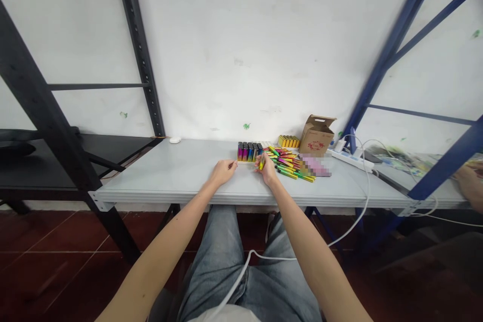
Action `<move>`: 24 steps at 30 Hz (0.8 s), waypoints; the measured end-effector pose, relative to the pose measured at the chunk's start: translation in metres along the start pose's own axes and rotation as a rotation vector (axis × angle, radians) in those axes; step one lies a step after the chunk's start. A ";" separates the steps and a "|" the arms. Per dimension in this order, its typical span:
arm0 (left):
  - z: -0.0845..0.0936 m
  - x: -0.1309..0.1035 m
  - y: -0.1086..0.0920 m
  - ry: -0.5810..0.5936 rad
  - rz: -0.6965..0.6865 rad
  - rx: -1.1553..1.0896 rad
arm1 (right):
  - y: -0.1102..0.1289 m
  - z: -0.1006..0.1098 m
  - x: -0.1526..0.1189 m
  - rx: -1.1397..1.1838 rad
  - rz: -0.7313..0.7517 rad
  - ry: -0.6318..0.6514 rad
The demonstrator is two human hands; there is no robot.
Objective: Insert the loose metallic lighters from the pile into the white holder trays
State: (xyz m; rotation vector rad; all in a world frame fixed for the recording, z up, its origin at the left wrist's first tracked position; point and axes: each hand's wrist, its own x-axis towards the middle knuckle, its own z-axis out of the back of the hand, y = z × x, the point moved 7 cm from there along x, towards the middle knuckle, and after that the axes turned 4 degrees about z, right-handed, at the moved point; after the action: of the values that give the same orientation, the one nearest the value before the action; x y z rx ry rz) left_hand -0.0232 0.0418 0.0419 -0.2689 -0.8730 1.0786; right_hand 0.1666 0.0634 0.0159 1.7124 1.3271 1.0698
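Observation:
A white tray (pixel 247 162) on the table holds upright rows of shiny purple and blue lighter-like cylinders (pixel 249 151) with dark tops. My left hand (pixel 223 172) is closed, its fingertips pinching the tray's front left corner. My right hand (pixel 267 170) is wrapped around a yellow-gold lighter-like cylinder (pixel 261 163) by the tray's right front end. Just right of that hand lies a loose pile of similar cylinders (pixel 289 161) in green, gold, red and pink. The fingers partly cover the held piece.
Behind the pile stand a block of yellow cylinders (pixel 289 141) and an open cardboard box (pixel 316 136). A blurred pink item (pixel 316 165) lies beside them. A white power strip (pixel 350 159) with cables is further right. Another person's hand (pixel 470 183) shows at the right edge.

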 end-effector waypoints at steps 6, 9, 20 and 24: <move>0.000 0.001 0.002 -0.004 0.008 0.004 | -0.002 0.000 -0.001 0.053 -0.075 -0.020; -0.001 0.001 0.003 -0.002 0.007 0.001 | -0.002 -0.001 -0.001 0.082 -0.082 -0.008; -0.001 0.001 0.002 -0.001 0.009 -0.002 | -0.005 0.002 0.002 0.053 -0.081 -0.015; -0.001 0.001 0.001 0.001 0.010 -0.003 | -0.004 0.001 0.002 0.062 -0.066 0.007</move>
State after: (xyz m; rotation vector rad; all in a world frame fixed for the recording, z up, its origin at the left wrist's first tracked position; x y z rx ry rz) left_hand -0.0229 0.0432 0.0416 -0.2765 -0.8729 1.0862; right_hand 0.1659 0.0666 0.0122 1.6985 1.4254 1.0077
